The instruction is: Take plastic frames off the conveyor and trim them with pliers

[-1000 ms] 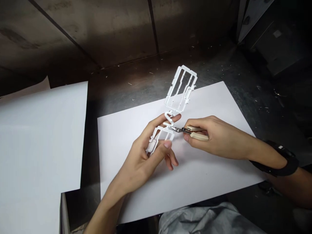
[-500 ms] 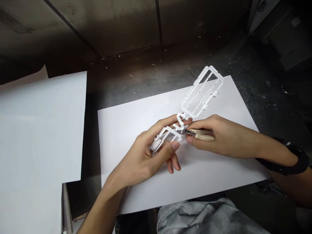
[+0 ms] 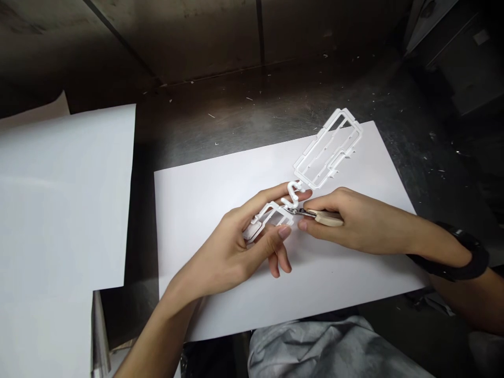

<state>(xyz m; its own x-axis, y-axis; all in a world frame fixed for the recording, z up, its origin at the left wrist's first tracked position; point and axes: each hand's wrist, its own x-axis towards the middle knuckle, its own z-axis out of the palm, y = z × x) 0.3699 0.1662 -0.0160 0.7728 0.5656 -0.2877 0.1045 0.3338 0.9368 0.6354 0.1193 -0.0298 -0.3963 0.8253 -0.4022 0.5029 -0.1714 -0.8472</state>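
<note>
My left hand (image 3: 232, 249) grips the lower end of a white plastic moulding between thumb and fingers. The moulding has a small frame (image 3: 262, 223) in my palm and a larger rectangular frame (image 3: 328, 149) sticking out to the upper right. A curved white runner (image 3: 292, 195) joins the two. In my right hand (image 3: 354, 220) is a pair of small cutting pliers (image 3: 328, 218) with cream handles, the handles squeezed together. The jaws touch the moulding where the runner meets the small frame. Exactly what lies between the jaws is too small to tell.
Under my hands a large white sheet of paper (image 3: 220, 184) covers part of a dark metal table (image 3: 189, 121). More white sheets (image 3: 63, 199) lie raised at the left. Small white scraps dot the table towards the metal wall (image 3: 197, 42) at the back.
The pliers' handles have come closer together, and the jaws have drawn in at the runner. Both hands keep nearly the same place; the view has shifted slightly.
</note>
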